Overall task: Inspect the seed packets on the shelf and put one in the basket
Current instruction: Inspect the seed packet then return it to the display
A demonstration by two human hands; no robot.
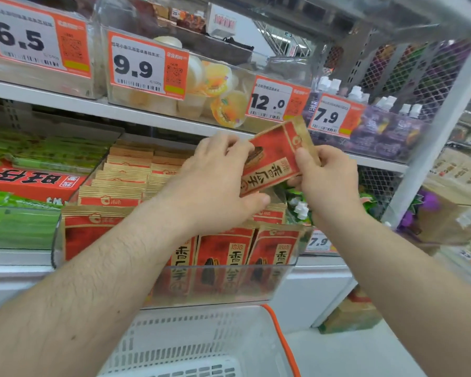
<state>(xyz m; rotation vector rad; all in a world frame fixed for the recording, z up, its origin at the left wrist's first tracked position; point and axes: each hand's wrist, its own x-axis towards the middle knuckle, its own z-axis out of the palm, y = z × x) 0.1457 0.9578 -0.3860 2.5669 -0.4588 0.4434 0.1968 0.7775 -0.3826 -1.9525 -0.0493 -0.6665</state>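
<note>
- We see one red and tan seed packet (276, 156) held up in the air in front of the shelf edge (136, 115), tilted so its tan top strip points up to the right, just below the 12.0 price tag (276, 100).
- Our left hand (215, 183) has its grip around the packet's lower left side, fingers curled over the face and the thumb under the bottom edge.
- Our right hand (326, 178) has its grip on the packet's right side, thumb pressed on the front and fingers wrapped behind.
- Directly below the hands, a clear bin (229, 284) on the shelf holds rows of matching seed packets (272, 248) standing upright, with more stacked behind them.
- Below the bin, the white slotted basket (191, 341) with an orange handle (280, 338) sits between our forearms.
- To the left lie green packages (22, 227) and a red box (33, 180).
- On the shelf above, a clear bin holds jelly cups (223, 96) behind a 9.9 tag (147, 66), and purple bottles (386, 126) stand at the right behind a 7.9 tag (335, 115).
</note>
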